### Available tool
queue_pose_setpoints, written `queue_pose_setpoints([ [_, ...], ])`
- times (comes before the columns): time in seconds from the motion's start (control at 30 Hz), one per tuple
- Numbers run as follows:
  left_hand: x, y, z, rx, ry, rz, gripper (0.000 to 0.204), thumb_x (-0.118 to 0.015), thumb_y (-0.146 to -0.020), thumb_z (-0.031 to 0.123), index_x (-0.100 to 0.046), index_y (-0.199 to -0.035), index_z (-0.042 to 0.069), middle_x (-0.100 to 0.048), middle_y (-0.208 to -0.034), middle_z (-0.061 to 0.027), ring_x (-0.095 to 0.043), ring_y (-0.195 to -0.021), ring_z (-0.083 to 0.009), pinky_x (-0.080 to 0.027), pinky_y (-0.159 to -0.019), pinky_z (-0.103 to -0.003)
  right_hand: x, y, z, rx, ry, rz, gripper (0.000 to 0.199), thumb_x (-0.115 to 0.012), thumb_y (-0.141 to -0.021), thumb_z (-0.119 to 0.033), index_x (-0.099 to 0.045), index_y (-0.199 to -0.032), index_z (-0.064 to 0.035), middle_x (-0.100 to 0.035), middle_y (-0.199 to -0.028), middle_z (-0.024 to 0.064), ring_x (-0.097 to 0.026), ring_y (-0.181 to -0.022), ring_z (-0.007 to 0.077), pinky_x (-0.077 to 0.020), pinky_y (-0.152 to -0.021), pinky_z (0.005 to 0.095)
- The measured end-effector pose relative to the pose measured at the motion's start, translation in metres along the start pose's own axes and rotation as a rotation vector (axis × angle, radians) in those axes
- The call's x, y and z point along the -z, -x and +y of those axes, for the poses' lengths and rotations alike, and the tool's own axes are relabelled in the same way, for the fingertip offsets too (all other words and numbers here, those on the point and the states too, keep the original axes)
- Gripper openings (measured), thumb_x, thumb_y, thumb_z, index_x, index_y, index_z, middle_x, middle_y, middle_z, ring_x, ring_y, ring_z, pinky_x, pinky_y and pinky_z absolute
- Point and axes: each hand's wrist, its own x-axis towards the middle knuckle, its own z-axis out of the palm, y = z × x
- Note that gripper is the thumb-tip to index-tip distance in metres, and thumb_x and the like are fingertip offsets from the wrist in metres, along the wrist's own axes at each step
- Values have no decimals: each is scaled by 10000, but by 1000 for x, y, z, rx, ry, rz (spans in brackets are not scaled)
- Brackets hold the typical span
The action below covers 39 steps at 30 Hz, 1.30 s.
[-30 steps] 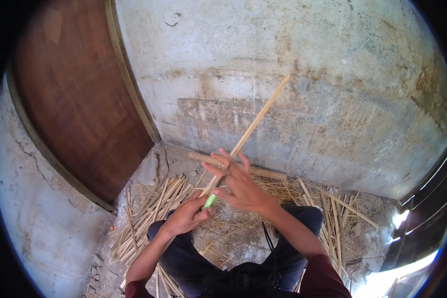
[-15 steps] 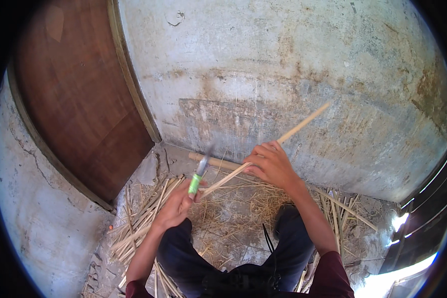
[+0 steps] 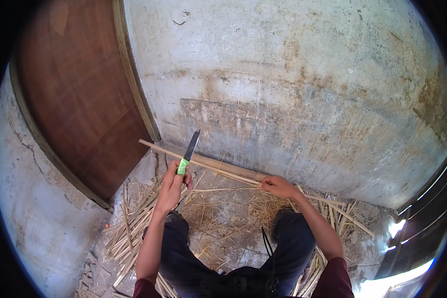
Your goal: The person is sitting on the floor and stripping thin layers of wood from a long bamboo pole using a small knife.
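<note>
My left hand [image 3: 171, 188] is closed round the green handle of a knife [image 3: 192, 144], whose dark blade points up and away from me. A long, thin, pale stick [image 3: 228, 174], bamboo by its look, slants across in front of me from upper left to lower right. My right hand [image 3: 279, 187] pinches this stick right of its middle, and its right end sticks out past the hand. Near my left hand the stick passes close by the knife handle; whether they touch I cannot tell.
A thicker pole [image 3: 246, 172] lies on the floor along the stained wall [image 3: 293, 99]. Piles of cut sticks [image 3: 134, 231] lie left and more sticks [image 3: 335, 216] right. Thin shavings [image 3: 208, 213] litter the floor between my feet. A brown door [image 3: 79, 89] stands at left.
The stick has swung from rising toward the right to sloping down toward the right. My right hand has dropped lower, while my left hand with the knife has moved up and slightly left.
</note>
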Motion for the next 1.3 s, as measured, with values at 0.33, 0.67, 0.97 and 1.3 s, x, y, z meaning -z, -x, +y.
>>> queue_pose_setpoints([
  [0.33, -12, -22, -65, 190, 317, 146, 177, -436, -934, 81, -466, -1106, 107, -476, -877, -21, -395, -706, -110, -362, -637, -288, -5, -2, -54, -133, -463, -54, 610, -478, -1116, -595, -713, -1130, -32, -446, -802, -48, -410, -709, 75, -360, -629, 277],
  [0.67, -17, -12, -81, 199, 369, 312, 332, -429, -1158, 407, -500, -1070, 95, -409, -814, 14, -378, -721, -106, -358, -666, -292, -7, -38, -83, 89, -520, -9, 363, -474, -1127, -284, -706, -1245, -32, -404, -750, -72, -340, -607, 58, -317, -582, 274],
  [0.97, -30, 5, -80, 51, -206, 156, 588, -290, -1170, 583, -502, -1070, 44, -472, -838, -56, -437, -762, -181, -402, -721, -362, -30, -51, -95, 212, -404, 39, 311, -491, -1122, -138, -682, -1343, -30, -440, -726, -60, -399, -617, 45, -350, -572, 269],
  [1.3, -53, 3, -70, 41, -439, -5, 233, -664, -1032, 182, -524, -1075, 1, -580, -915, -165, -568, -845, -336, -469, -821, -428, -52, -35, -112, 287, -82, 186, 247, -567, -1089, -165, -660, -1251, -4, -579, -791, 83, -552, -721, 149, -436, -668, 372],
])
